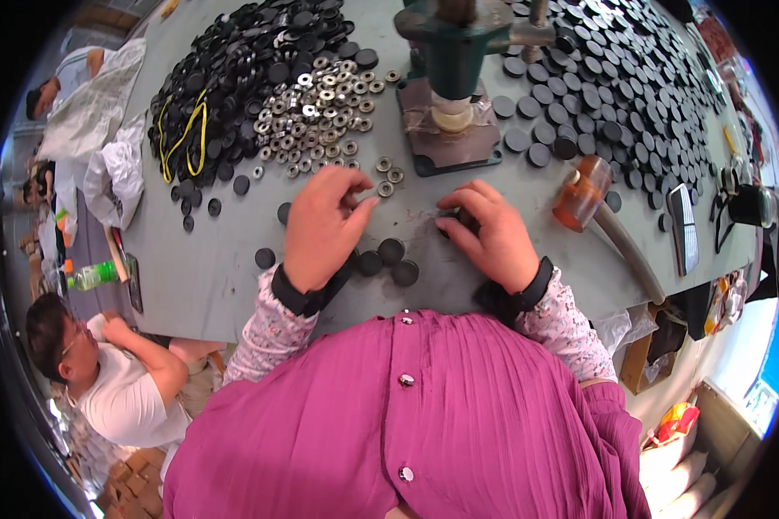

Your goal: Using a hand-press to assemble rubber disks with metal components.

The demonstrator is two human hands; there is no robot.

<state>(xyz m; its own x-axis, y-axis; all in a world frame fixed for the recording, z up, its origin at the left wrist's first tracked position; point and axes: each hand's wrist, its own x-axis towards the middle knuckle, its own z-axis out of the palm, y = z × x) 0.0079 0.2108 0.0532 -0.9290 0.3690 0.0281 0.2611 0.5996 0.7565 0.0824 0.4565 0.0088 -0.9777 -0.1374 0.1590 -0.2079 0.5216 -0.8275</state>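
Observation:
My left hand (320, 229) is over the table with its thumb and index finger apart, and no object shows between them. Just beyond its fingertips lie a few small metal rings (385, 189). My right hand (493, 232) pinches a round black cap (447, 218) between thumb and fingers, which partly hide it. Between my wrists, nearer my body, are several black caps (391, 251) lying flat. Ahead of my hands stands a green press (454, 69) with a pale round tip above its metal base (453, 151).
Black parts (225, 86) and metal rings (320, 112) are heaped at far left, with a yellow cord (201, 130) on top. Grey-black discs (614, 104) spread at far right. A mallet (582, 195) lies right of my hand. Another person (121, 372) sits at left.

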